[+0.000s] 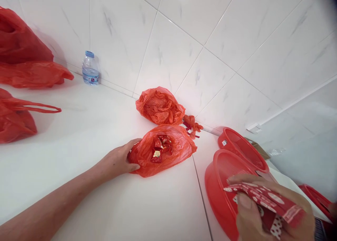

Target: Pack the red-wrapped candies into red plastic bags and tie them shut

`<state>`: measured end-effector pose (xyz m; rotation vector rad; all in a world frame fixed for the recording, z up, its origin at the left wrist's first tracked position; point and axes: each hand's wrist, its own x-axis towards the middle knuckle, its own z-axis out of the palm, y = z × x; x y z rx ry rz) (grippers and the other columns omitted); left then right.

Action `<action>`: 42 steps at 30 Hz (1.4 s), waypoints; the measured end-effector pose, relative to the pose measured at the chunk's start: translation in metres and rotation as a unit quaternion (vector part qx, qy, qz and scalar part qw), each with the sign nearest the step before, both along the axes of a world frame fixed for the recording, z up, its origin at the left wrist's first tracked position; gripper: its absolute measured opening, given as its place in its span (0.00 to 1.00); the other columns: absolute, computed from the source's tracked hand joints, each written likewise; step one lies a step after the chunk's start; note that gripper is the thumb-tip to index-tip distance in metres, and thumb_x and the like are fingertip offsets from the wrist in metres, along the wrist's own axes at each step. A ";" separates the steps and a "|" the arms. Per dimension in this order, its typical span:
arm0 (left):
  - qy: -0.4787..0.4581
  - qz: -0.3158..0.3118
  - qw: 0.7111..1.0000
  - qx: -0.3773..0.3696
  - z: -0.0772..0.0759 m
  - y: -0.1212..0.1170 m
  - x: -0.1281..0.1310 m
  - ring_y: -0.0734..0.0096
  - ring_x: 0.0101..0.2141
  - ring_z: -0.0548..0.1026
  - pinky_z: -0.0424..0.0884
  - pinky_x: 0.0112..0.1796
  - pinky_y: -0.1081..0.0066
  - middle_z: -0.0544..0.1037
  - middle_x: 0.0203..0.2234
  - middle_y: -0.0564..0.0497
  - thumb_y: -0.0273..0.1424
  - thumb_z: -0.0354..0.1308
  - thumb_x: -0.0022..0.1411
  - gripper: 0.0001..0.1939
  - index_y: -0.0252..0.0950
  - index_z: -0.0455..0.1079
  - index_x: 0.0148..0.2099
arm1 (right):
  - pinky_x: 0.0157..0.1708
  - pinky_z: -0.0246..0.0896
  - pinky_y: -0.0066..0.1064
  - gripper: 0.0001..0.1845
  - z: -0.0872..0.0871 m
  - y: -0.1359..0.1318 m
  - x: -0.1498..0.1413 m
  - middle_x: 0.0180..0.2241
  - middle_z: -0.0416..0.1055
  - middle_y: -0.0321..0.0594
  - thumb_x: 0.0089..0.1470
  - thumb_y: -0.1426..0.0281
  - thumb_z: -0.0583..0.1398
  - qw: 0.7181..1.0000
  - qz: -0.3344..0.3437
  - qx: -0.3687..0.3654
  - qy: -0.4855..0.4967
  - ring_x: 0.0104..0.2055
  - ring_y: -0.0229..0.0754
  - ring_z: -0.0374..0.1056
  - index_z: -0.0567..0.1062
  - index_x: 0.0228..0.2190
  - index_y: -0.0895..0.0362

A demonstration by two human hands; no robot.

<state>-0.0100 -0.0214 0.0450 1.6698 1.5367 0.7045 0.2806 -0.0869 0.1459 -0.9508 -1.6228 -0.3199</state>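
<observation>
My left hand (119, 161) reaches across the white table and grips the near edge of an open red plastic bag (168, 149) that holds small red wrapped sweets (161, 148). My right hand (265, 213) is at the lower right, closed on a flat red packet with white dots (265, 197), held over a red plastic sieve basket (223, 184). A second red sieve basket (240, 146) stands just behind the first.
Another crumpled red bag (159, 105) lies by the tiled wall, with red ribbon scraps (192, 125) beside it. Large red bags (18, 58) sit at the far left, one with a loop handle (15, 118). A small water bottle (90, 68) stands against the wall.
</observation>
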 end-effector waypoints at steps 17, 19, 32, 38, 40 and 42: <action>-0.005 -0.005 0.999 0.033 -0.011 0.002 0.000 0.64 0.34 0.74 0.68 0.33 0.70 0.75 0.33 0.55 0.31 0.56 0.45 0.38 0.49 0.54 0.60 | 0.41 0.64 0.34 0.11 -0.139 0.096 -0.032 0.43 0.72 0.40 0.54 0.65 0.54 0.920 0.036 -0.379 -0.094 0.44 0.43 0.68 0.71 0.39 0.53; 0.011 0.004 1.000 0.020 -0.015 0.003 -0.001 0.63 0.33 0.74 0.68 0.33 0.69 0.75 0.31 0.55 0.32 0.55 0.46 0.37 0.49 0.53 0.61 | 0.38 0.64 0.32 0.09 -0.140 0.099 -0.027 0.39 0.73 0.40 0.54 0.66 0.54 0.926 0.049 -0.370 -0.058 0.40 0.42 0.69 0.72 0.37 0.54; -0.017 0.020 0.998 0.065 -0.032 0.008 -0.003 0.69 0.27 0.71 0.69 0.33 0.68 0.71 0.27 0.56 0.35 0.51 0.54 0.35 0.46 0.47 0.64 | 0.52 0.57 0.47 0.27 -0.117 0.101 -0.012 0.52 0.60 0.53 0.53 0.71 0.56 0.990 -0.116 -0.081 0.010 0.55 0.50 0.57 0.59 0.54 0.58; -0.202 0.155 0.961 0.107 -0.015 0.004 0.006 0.69 0.29 0.73 0.72 0.33 0.65 0.71 0.29 0.55 0.40 0.57 0.53 0.35 0.42 0.50 0.61 | 0.55 0.52 0.51 0.28 -0.130 0.114 -0.017 0.54 0.61 0.49 0.48 0.74 0.58 0.988 -0.053 -0.133 -0.053 0.59 0.53 0.53 0.63 0.53 0.55; -0.254 0.172 0.947 0.097 -0.002 0.006 0.009 0.68 0.30 0.74 0.72 0.32 0.66 0.72 0.31 0.54 0.40 0.60 0.51 0.35 0.41 0.52 0.59 | 0.53 0.55 0.50 0.15 -0.133 0.117 -0.017 0.47 0.67 0.46 0.47 0.74 0.58 0.986 -0.022 -0.159 -0.034 0.55 0.53 0.58 0.71 0.40 0.54; -0.280 0.169 0.940 0.102 0.019 0.012 0.011 0.68 0.31 0.74 0.72 0.30 0.68 0.73 0.33 0.52 0.39 0.61 0.50 0.34 0.41 0.54 0.58 | 0.48 0.59 0.45 0.04 -0.129 0.117 -0.016 0.40 0.70 0.44 0.49 0.73 0.57 0.984 0.013 -0.173 0.032 0.48 0.50 0.64 0.72 0.30 0.55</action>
